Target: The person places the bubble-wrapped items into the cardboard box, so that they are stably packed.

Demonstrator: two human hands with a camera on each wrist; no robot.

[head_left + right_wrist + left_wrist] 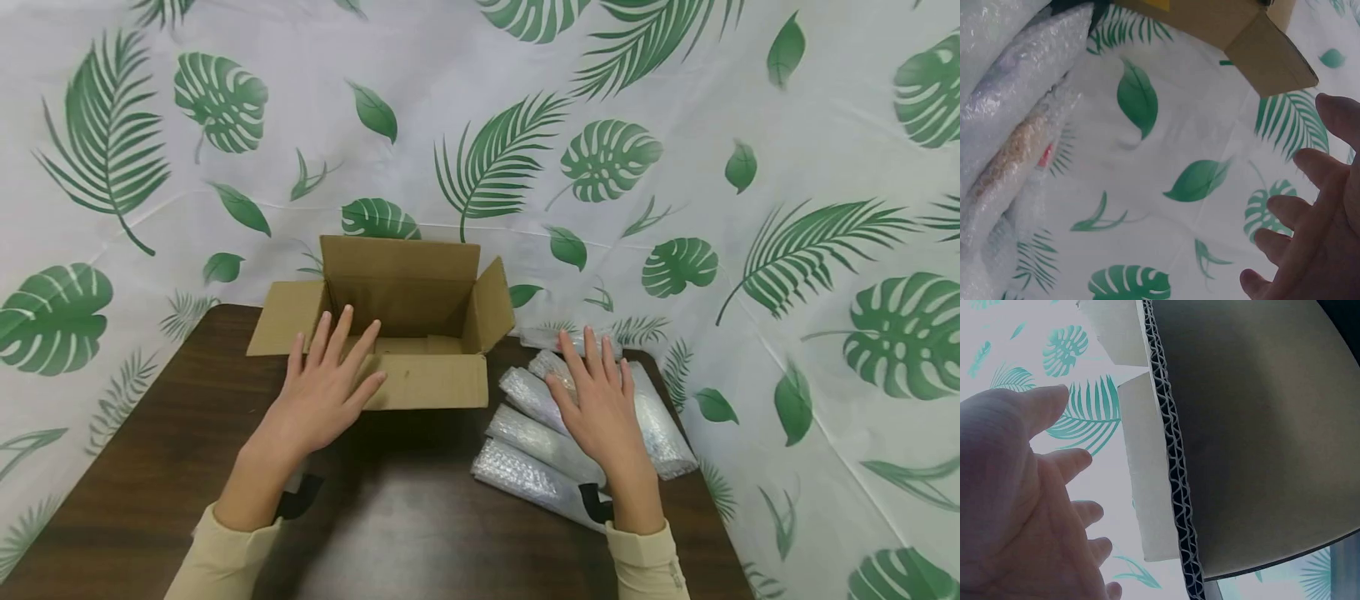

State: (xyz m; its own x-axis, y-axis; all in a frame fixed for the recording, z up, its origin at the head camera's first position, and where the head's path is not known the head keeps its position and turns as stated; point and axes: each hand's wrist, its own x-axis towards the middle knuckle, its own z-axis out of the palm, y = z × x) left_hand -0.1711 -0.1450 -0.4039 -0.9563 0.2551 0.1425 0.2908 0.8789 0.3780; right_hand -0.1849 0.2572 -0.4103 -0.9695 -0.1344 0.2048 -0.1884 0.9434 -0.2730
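An open cardboard box [427, 383] stands toward the back of the table, its flaps spread outward. My left hand [322, 400], fingers extended and apart, overlaps the box's front left corner in the head view. In the left wrist view that hand [1016, 487] holds nothing, and the corrugated edge of a cardboard flap [1172, 456] runs beside it. Over several bubble-wrapped packages [536, 475] hovers my right hand [600, 408], its fingers spread. The right wrist view shows bubble wrap [1022, 75] well apart from the right hand [1310, 244], with one package brownish inside.
The dark brown wooden table [420, 533] carries the box and packages. Right behind it hangs a white cloth backdrop [300, 108] printed with green leaves, which also runs along the right side. One wrapped package [660, 425] lies along the right table edge.
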